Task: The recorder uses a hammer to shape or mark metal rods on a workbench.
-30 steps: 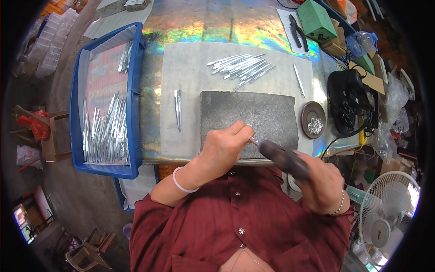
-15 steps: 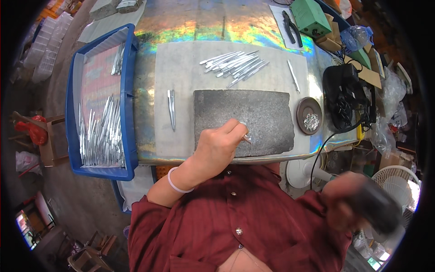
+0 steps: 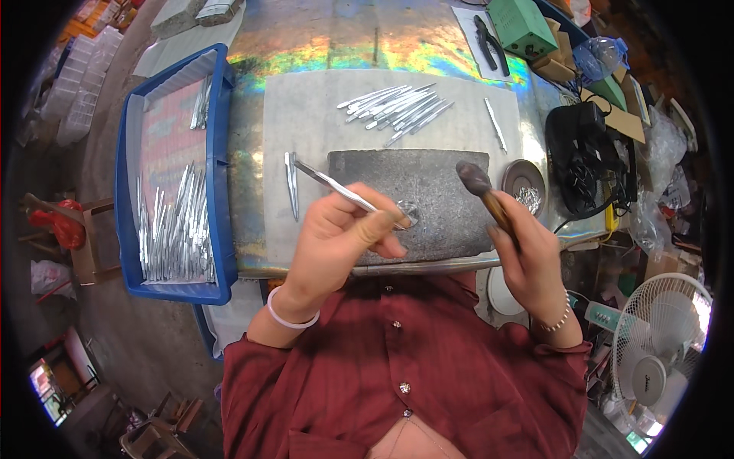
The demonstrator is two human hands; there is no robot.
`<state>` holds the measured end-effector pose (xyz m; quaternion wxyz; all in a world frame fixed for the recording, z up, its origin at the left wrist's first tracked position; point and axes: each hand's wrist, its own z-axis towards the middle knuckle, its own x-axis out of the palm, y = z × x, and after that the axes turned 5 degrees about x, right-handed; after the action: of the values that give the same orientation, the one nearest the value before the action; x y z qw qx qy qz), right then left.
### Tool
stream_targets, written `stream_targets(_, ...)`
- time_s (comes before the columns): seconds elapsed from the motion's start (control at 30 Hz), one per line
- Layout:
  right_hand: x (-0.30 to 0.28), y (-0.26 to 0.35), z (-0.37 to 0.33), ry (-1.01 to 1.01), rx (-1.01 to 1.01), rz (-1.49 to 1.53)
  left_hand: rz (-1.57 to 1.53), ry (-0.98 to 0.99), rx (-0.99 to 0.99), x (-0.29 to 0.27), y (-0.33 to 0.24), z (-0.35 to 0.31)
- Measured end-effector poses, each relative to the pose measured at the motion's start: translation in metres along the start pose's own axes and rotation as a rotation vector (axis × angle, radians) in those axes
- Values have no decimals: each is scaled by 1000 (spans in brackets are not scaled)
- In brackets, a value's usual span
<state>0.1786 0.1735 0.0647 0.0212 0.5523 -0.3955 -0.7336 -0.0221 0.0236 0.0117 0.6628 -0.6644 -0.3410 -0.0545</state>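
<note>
My left hand (image 3: pixel 336 241) pinches a slim silver metal punch (image 3: pixel 348 193), slanting with its dark end up and to the left. Just beyond the fingertips, a small silver ring-shaped piece (image 3: pixel 411 214) lies on a dark grey stone block (image 3: pixel 451 222); I cannot tell if the fingers touch it. My right hand (image 3: pixel 531 268) grips a hammer (image 3: pixel 497 208) by its brown wooden handle, dark head raised over the block's right side. Behind the block is a heap of silver punches (image 3: pixel 401 111). Two more punches (image 3: pixel 290 187) lie to its left and a single one (image 3: pixel 495 126) to its right.
On the left stands a blue tray (image 3: pixel 224 172) of many punches. A brown dish (image 3: pixel 511 177) of small silver bits sits right of the block. Pliers (image 3: pixel 489 47), a green box (image 3: pixel 522 29), a black device with cables (image 3: pixel 585 153) and a white fan (image 3: pixel 661 336) are further right.
My right hand has swung the hammer from the lower right up over the block. My left hand has shifted left and turned, bringing the punch into a slant and uncovering the ring-shaped piece.
</note>
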Motion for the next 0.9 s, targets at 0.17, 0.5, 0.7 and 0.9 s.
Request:
stream_targets(0.17, 38, -35, 1, 5, 129, -137, -303, 1, -23, -5, -9, -2)
stream_targets(0.5, 37, -38, 14, 75, 45, -221, -190, -31, -26, -4, -7, 9)
stream_targets(0.7, 17, -106, 85, -176, 218, -252, 135, -63, 32, 7, -15, 3)
stream_targets(0.9, 50, -151, 135, 20, 334, -519, 205, -118, 119, 3, -15, -17)
